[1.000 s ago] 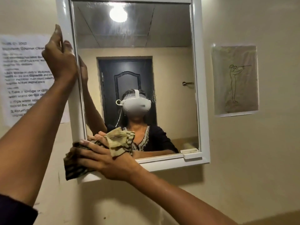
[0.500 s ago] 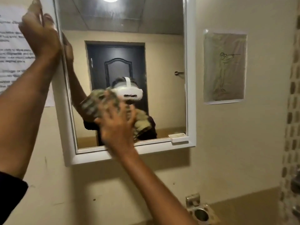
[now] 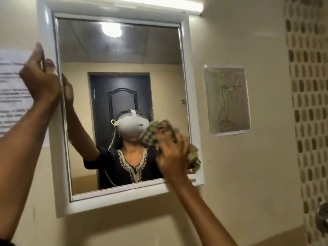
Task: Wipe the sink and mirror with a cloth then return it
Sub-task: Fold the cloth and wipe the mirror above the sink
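Observation:
A white-framed mirror (image 3: 186, 71) hangs on the cream wall. My right hand (image 3: 171, 153) presses a crumpled green-and-brown checked cloth (image 3: 193, 155) against the glass near its lower right corner. Part of the cloth pokes out past my fingers over the right frame. My left hand (image 3: 40, 80) grips the mirror's left frame edge at about mid height, fingers wrapped around it. The sink is out of view.
A printed paper sheet (image 3: 10, 89) is taped to the wall left of the mirror. A sketch on paper (image 3: 227, 100) hangs to the right. A mosaic tile strip (image 3: 308, 103) and a metal tap fitting (image 3: 322, 217) sit at far right. A tube light (image 3: 159, 2) runs above the mirror.
My right hand has swept the cloth from the mirror's lower left corner across the glass to the lower right. My left hand has stayed on the left frame.

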